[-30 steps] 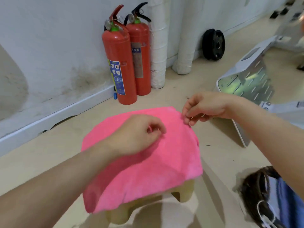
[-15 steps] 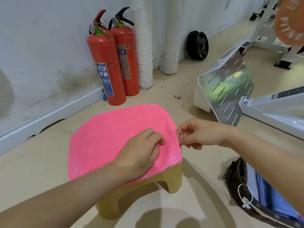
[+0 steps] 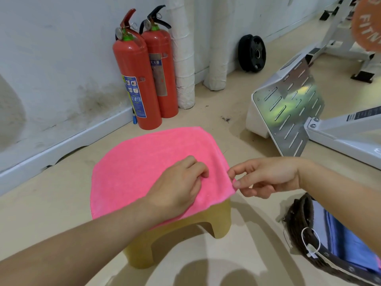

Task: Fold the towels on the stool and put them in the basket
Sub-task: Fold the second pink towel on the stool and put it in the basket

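Note:
A pink towel (image 3: 144, 162) lies spread over a low yellow stool (image 3: 220, 219) in the middle of the floor. My left hand (image 3: 177, 190) rests on the towel's near right part with its fingers curled onto the cloth. My right hand (image 3: 266, 176) pinches the towel's right corner between thumb and forefinger, just off the stool's edge. A dark woven basket (image 3: 301, 230) sits on the floor at the lower right, with blue cloth (image 3: 342, 242) lying inside it; my right forearm hides part of it.
Two red fire extinguishers (image 3: 142, 77) stand against the wall behind the stool. White wrapped pipes (image 3: 183, 58) rise beside them. A black weight plate (image 3: 252, 53) leans on the wall. A slotted metal plate (image 3: 288, 112) of a white gym machine stands at the right.
The towel has been drawn back so it no longer hangs over the stool's front. My right hand moved down along the right edge to the near corner. My left hand slid toward me.

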The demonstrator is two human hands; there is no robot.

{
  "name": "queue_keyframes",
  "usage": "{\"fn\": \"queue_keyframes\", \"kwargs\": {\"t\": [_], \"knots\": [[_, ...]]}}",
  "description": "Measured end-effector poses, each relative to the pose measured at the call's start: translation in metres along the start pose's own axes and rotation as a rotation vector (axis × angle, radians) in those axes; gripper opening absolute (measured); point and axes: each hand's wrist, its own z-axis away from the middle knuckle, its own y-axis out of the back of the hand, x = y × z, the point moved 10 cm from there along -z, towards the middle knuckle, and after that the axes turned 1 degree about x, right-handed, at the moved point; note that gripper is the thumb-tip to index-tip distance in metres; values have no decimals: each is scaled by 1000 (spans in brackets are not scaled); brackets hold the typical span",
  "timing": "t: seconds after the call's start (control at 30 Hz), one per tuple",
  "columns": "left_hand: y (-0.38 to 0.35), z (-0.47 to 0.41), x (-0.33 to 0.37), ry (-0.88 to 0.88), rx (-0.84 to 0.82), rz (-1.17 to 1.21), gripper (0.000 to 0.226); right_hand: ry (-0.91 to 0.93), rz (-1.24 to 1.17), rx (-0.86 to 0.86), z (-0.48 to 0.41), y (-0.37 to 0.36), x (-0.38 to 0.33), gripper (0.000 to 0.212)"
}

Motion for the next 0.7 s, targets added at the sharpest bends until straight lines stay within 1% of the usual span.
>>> {"fn": "queue_keyframes", "kwargs": {"t": [0.13,0.3,0.37,0.5,0.6,0.7], "knots": [[0,0,0,-3,3,-11,24,48,-223,-49,0,-5,10,30],[0,0,1,-19,14,-19,23,276,-555,59,2,9,14,32],[-1,0,1,-36,19,-27,24,289,-569,80,3,8,22,36],[-3,0,5,-77,18,-64,30,237,-419,107,2,-1,29,35],[-6,1,11,-130,-10,-120,37,252,-393,230,0,4,24,33],[-8,3,18,-187,-19,-210,40,305,-488,347,-1,11,23,29]]}}
